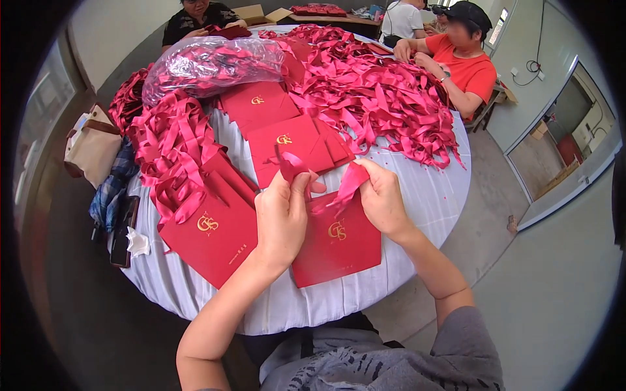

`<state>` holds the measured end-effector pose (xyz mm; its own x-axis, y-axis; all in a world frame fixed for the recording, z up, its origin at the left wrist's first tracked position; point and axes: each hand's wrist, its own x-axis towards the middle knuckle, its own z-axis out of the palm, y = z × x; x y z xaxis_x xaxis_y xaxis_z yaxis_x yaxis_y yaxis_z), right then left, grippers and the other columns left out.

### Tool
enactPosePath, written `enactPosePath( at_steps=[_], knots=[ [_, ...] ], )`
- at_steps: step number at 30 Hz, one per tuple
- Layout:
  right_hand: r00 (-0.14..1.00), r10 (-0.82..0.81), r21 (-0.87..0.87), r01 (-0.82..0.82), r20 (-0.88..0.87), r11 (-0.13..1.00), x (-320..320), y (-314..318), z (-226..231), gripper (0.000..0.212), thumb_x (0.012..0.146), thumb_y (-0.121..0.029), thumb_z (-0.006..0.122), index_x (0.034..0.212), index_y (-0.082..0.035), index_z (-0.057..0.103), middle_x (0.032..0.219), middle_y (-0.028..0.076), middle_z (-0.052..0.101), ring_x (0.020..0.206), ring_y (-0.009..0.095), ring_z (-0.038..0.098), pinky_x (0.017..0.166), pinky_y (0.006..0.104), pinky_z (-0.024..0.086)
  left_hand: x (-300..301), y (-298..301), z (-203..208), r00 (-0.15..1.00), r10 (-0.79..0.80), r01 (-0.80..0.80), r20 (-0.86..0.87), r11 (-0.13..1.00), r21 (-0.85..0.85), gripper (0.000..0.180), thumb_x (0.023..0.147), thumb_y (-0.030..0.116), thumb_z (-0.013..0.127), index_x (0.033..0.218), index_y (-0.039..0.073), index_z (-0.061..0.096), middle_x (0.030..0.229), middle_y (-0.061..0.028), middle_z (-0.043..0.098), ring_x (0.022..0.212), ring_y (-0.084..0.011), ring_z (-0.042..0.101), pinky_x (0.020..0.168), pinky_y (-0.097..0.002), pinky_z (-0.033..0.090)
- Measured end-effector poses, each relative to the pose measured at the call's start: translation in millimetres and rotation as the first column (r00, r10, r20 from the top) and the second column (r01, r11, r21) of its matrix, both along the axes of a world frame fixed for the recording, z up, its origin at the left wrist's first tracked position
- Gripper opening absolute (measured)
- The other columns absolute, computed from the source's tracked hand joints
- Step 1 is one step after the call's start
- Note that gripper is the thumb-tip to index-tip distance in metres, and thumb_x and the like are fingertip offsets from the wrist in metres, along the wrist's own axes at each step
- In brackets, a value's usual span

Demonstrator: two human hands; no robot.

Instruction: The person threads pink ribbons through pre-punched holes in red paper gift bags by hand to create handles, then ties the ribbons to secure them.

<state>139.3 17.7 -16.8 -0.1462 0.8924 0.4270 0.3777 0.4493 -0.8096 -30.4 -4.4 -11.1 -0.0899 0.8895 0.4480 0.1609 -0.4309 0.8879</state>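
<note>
Ribbon, glossy and curling, is pinched by left hand and right hand above a squarish bag.

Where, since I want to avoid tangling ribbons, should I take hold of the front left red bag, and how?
Probably pinch the red bag by its near corner, coming low from the left: that corner is bare and points toward the person, the ribbons heap over its far side, and the left forearm crosses its right.
</note>
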Motion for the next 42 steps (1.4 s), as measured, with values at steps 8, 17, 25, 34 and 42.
enactPosePath(
  at_steps=[8,17,25,34,42],
  knots=[
    [0.992,0.106,-0.48,-0.128,-0.072,0.868,18,41,3,0.038,0.097,-0.034,0.046,0.1,0.001,0.059,0.085,0.006,0.067,0.078,0.015,0.063,0.07,0.0269,0.048,-32,-15,-13,0.997,-0.052,0.058,0.05,0.988,-0.145,0.016,0.094,0.007,0.051,0.092,-0.004,0.062,0.07,-0.0088,0.067,0.062,-0.0081,0.059,0.057,-0.0248,0.047],
    [0.839,0.395,0.112,-0.463,0.375,0.879,-50,11,31,0.026,0.079,-0.011,0.067,0.103,-0.001,0.063,0.109,0.013,0.057,0.106,0.027,0.055,0.093,0.0353,0.042,-30,-19,-42,0.994,-0.112,0.113,0.013,0.966,-0.231,0.02,0.092,0.012,0.056,0.085,-0.007,0.061,0.071,-0.0168,0.067,0.067,-0.0229,0.068,0.06,-0.0322,0.05],
    [0.901,0.433,-0.284,-0.411,0.018,0.866,-66,32,-6,0.011,0.077,-0.004,0.071,0.076,-0.001,0.06,0.098,0.006,0.064,0.086,0.01,0.058,0.079,0.0258,0.047,-25,-33,-50,0.986,-0.164,0.158,0.02,0.898,-0.41,0.024,0.089,0.017,0.065,0.081,-0.004,0.057,0.067,-0.0045,0.064,0.061,-0.0051,0.055,0.054,-0.0253,0.045],
    [0.923,0.295,-0.015,-0.3,0.246,0.954,-71,38,-26,0.022,0.072,-0.005,0.076,0.07,0.0,0.054,0.08,0.007,0.058,0.073,0.013,0.055,0.068,0.0268,0.045,-21,-31,-58,0.997,-0.072,0.058,-0.018,0.914,-0.401,0.036,0.081,0.021,0.072,0.068,-0.005,0.05,0.056,-0.0218,0.05,0.046,-0.0271,0.046,0.048,-0.0404,0.039],
    [0.987,0.156,0.01,-0.157,0.022,0.988,-40,41,16,0.019,0.096,-0.016,0.053,0.092,0.001,0.062,0.088,0.003,0.063,0.087,0.009,0.058,0.077,0.0222,0.045,-48,-30,-25,0.96,-0.12,0.184,0.253,0.951,-0.248,0.01,0.088,0.007,0.062,0.086,-0.004,0.06,0.073,-0.0031,0.064,0.066,-0.0073,0.058,0.059,-0.0247,0.047]
  ],
)
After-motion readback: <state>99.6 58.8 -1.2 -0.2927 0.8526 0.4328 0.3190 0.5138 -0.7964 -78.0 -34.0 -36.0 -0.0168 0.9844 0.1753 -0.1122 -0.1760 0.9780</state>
